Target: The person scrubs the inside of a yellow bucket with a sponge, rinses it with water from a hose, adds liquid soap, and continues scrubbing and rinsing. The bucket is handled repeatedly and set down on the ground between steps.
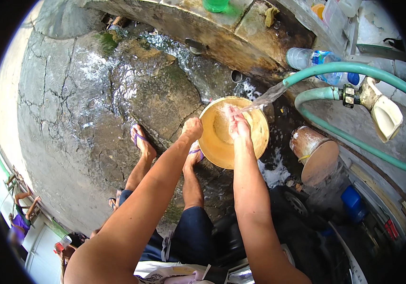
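A yellow plastic basin (255, 146) is tilted in front of my feet, above the wet ground. My left hand (192, 128) is closed on its left rim. My right hand (238, 127) reaches over the basin, fingers stretched into the stream of water (265, 97). That water pours from the end of a green hose (349, 67) at the right and splashes inside the basin. No object shows in my right hand.
A plastic bottle (302, 58) lies by the ledge (212, 35). A second hose (316, 94) joins a pale valve-like fitting (385, 113). Nearby are a brownish bucket (320, 161), a black wheel (295, 202) and a blue container (353, 202). Other people (20, 222) are at far left.
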`<state>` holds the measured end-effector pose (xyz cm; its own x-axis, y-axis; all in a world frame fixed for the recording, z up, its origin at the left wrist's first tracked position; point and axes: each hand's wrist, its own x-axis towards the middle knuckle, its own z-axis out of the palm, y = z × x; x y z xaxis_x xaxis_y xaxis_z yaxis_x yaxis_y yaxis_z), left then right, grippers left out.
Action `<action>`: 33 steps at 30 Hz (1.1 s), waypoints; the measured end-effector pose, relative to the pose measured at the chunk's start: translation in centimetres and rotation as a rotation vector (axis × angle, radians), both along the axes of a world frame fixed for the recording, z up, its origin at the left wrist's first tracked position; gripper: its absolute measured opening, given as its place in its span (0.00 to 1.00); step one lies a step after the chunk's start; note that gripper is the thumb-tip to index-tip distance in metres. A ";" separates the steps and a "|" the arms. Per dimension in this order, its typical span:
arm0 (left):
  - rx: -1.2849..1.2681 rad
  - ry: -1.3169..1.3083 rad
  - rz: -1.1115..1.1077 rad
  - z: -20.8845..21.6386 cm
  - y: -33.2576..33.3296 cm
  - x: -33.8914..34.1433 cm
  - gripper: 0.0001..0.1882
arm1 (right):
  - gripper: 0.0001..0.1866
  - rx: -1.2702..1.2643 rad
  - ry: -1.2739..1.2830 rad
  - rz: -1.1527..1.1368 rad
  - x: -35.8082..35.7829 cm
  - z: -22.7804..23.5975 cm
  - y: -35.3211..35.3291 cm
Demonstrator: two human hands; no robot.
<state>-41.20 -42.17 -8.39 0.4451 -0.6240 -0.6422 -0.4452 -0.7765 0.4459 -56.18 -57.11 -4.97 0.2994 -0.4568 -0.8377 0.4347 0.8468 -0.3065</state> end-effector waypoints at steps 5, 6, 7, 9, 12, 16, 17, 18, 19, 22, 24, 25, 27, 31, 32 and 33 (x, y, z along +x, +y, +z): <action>0.068 0.024 0.117 -0.3 5.2 -5.8 0.16 | 0.23 -0.029 0.059 -0.025 1.4 1.0 0.2; 0.102 -0.021 0.161 0.4 6.8 -8.0 0.15 | 0.23 -0.016 0.057 -0.031 1.8 1.3 0.3; 0.157 -0.050 0.177 1.2 8.0 -10.0 0.13 | 0.24 -0.047 0.016 -0.017 2.3 1.5 0.3; 0.060 0.090 0.303 2.2 9.0 -12.3 0.16 | 0.25 0.010 0.040 0.014 2.8 1.7 0.3; 0.111 0.805 0.807 2.8 7.0 -11.7 0.23 | 0.26 0.029 0.086 0.028 3.0 1.6 0.0; 0.310 0.712 0.700 3.1 1.6 -7.0 0.32 | 0.27 0.014 0.133 0.066 2.5 1.4 -0.7; 0.276 0.619 0.583 3.3 1.0 -5.8 0.32 | 0.27 0.004 0.132 0.098 2.5 1.5 -0.9; 0.304 0.626 0.722 3.3 0.3 -4.7 0.33 | 0.26 -0.015 0.126 0.127 2.5 1.6 -1.0; 0.295 0.491 0.682 3.3 -0.2 -3.4 0.34 | 0.26 -0.033 0.118 0.158 2.5 1.8 -1.2; 0.316 -0.012 0.627 3.0 -2.1 -0.4 0.48 | 0.23 -0.024 0.074 0.155 3.0 2.4 -1.5; 0.137 -0.103 0.534 2.6 -3.0 1.7 0.45 | 0.22 -0.031 0.075 0.172 3.3 2.8 -1.5; 0.131 -0.050 0.479 2.3 -3.5 2.9 0.44 | 0.21 -0.038 0.064 0.183 3.5 2.9 -1.5; 0.136 -0.055 0.427 1.7 -3.6 5.1 0.30 | 0.21 -0.015 0.090 0.177 3.8 3.0 -1.6; 0.148 0.081 0.396 0.2 -2.0 5.0 0.23 | 0.21 0.018 0.139 0.155 3.9 2.7 -1.9; 0.177 0.252 0.466 -0.1 -1.4 3.8 0.21 | 0.20 -0.014 0.101 0.170 3.9 2.5 -1.9; 0.125 0.366 0.590 -0.3 -0.7 1.7 0.22 | 0.20 -0.014 0.089 0.170 3.9 2.4 -2.0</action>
